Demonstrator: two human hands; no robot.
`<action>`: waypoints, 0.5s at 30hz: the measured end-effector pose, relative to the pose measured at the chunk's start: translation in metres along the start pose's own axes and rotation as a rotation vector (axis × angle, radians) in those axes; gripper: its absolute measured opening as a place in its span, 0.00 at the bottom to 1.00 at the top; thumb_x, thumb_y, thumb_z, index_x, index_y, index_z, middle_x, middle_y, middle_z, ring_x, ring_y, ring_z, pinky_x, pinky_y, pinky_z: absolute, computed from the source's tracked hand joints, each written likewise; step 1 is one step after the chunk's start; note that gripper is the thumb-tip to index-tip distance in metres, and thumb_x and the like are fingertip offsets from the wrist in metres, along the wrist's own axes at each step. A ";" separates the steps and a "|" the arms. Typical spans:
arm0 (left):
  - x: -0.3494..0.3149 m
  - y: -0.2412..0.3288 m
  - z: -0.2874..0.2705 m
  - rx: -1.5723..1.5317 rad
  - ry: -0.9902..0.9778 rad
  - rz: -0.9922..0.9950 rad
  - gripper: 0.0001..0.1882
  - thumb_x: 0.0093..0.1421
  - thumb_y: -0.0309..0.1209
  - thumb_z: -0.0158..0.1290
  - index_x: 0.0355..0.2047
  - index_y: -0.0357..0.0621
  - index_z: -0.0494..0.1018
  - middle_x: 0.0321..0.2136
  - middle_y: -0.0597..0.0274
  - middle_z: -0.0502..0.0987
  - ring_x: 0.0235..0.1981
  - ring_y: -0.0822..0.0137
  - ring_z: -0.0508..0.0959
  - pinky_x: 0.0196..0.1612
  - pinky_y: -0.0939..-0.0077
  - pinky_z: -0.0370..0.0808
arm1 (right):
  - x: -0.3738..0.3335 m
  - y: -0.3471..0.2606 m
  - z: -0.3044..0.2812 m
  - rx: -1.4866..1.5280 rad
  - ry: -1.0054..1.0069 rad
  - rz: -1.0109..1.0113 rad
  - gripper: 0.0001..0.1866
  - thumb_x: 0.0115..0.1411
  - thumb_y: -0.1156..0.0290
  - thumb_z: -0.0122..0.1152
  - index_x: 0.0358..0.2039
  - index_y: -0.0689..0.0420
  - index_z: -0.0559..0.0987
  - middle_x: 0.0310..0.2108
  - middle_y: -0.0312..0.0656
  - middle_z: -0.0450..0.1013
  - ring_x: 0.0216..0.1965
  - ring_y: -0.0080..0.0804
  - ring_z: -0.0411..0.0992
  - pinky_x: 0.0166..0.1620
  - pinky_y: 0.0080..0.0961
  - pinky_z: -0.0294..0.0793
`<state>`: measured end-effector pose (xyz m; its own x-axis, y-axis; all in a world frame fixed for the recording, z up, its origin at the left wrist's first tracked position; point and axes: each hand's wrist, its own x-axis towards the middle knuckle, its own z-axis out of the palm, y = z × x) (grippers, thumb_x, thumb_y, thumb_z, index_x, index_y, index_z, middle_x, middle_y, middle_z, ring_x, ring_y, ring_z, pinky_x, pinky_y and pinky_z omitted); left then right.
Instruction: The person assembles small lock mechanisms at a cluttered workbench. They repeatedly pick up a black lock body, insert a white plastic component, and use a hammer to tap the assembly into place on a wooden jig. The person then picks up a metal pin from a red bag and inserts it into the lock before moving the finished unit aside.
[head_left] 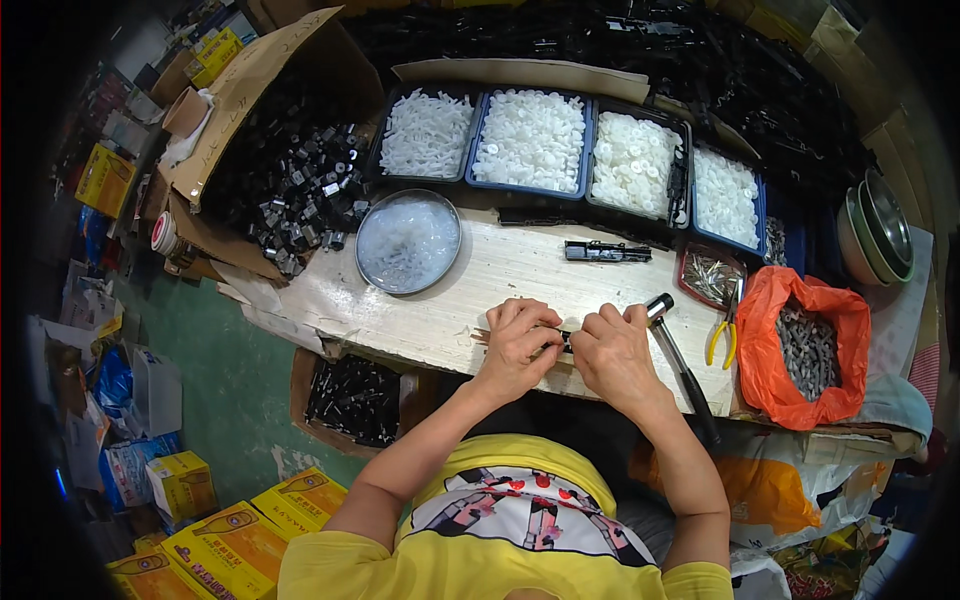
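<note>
At the front edge of the white work board [480, 265], my left hand [520, 345] and my right hand [615, 352] meet with bent fingers. Both are closed on a small dark part [567, 342], mostly hidden by the fingertips. Thin brown strips [481, 336] stick out beside my left hand. Just right of my right hand lies a hammer [686, 372] with a metal head and black handle, and past it pliers [728, 330] with yellow grips. Farther back on the board rests a black mechanical piece [607, 252]. A round metal dish [408, 286] holds small translucent pieces in liquid or film.
Blue and black trays [530, 188] of white plastic parts line the back. A cardboard box [262, 70] of metal pieces stands left, a red bag [757, 350] of grey parts right. Metal pins fill a small tray [712, 277]. Below left sits a box [303, 395] of black parts.
</note>
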<state>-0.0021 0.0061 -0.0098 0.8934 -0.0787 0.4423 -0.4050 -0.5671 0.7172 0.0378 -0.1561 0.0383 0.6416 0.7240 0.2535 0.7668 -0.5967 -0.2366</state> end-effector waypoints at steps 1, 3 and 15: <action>0.000 0.000 0.000 0.001 -0.001 0.006 0.08 0.39 0.23 0.58 0.23 0.45 0.73 0.34 0.67 0.74 0.43 0.62 0.68 0.45 0.69 0.57 | 0.001 -0.001 0.000 -0.007 0.000 0.001 0.01 0.42 0.74 0.58 0.17 0.55 0.76 0.21 0.36 0.66 0.32 0.32 0.64 0.37 0.35 0.55; 0.000 -0.002 0.001 0.006 -0.002 0.010 0.09 0.39 0.22 0.58 0.24 0.45 0.73 0.35 0.67 0.73 0.43 0.62 0.68 0.45 0.69 0.57 | 0.004 -0.004 0.000 -0.021 -0.033 -0.018 0.01 0.42 0.74 0.58 0.18 0.55 0.76 0.22 0.36 0.67 0.33 0.32 0.64 0.38 0.35 0.56; 0.009 0.010 -0.003 0.070 -0.096 -0.068 0.10 0.43 0.26 0.59 0.28 0.47 0.75 0.34 0.69 0.71 0.41 0.64 0.66 0.45 0.69 0.55 | -0.002 0.024 -0.024 0.106 -0.039 0.095 0.04 0.45 0.74 0.61 0.25 0.55 0.78 0.25 0.35 0.69 0.34 0.32 0.65 0.39 0.33 0.56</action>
<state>0.0015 0.0024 0.0034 0.9343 -0.1141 0.3378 -0.3310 -0.6295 0.7029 0.0554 -0.1799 0.0549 0.7083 0.6800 0.1892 0.6950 -0.6249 -0.3557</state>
